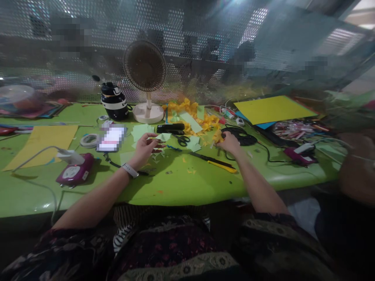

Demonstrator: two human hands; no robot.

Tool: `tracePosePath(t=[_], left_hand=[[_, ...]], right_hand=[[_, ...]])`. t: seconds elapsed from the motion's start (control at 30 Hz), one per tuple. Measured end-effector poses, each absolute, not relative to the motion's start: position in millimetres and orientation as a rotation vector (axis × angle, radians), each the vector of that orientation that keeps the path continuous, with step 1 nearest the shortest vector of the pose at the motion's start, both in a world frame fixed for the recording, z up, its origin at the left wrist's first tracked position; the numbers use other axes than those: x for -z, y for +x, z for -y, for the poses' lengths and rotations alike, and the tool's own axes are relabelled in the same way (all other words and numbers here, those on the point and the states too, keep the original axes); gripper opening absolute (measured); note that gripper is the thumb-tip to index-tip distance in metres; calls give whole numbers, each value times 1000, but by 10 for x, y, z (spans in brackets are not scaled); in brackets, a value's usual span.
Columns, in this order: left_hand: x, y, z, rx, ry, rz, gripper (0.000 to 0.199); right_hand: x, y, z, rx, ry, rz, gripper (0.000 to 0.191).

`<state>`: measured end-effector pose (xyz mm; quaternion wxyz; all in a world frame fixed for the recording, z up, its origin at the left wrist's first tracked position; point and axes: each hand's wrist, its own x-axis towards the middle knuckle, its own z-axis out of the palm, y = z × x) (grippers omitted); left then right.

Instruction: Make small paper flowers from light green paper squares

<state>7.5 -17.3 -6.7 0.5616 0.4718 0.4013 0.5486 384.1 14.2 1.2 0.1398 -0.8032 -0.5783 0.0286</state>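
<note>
My left hand, wearing a pale wristband, has its fingers bent around a small piece of light green paper at the fingertips. Between the fingers of my right hand is a yellow paper flower, its far side partly hidden. Small green paper cut-outs lie just below my left fingers. Dark scissors and a black stapler rest between the two hands. Closer to me is a yellow and black utility knife. Several more yellow paper flowers are heaped behind, with green paper strips on them.
A phone, a tape roll and a purple power box with a cable stand left. Behind are a dark flask and a fan. Yellow sheets and another purple box lie right, near another person's arm.
</note>
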Motion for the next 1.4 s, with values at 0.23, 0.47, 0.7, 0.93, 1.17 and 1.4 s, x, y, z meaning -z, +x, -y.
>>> tracePosePath(t=[0.23,0.47,0.7,0.93,1.17,1.4], left_hand=[[65,69,182,-1278,1135,-945,39],[57,65,186,-1287,1137,-932,37],[37,79,195,-1292,1115,-941,35],[10,54,160,-1320,1115,-971,33],[21,13,109,-1283,1134,-969,30],[99,36,104,-1217,1210,-929,38]], right_hand=[[-61,3907,-239,-33,-2517,1540,69],[-111,3849,-275,-14,-2592,1596,65],[-200,3814,-237,-12,-2633,1718,60],[-413,3621,-82,185,-2505,1847,50],[-453,2794,-4,-778,-1513,2039,34],[-357,2314,100,-1384,-1169,1804,38]])
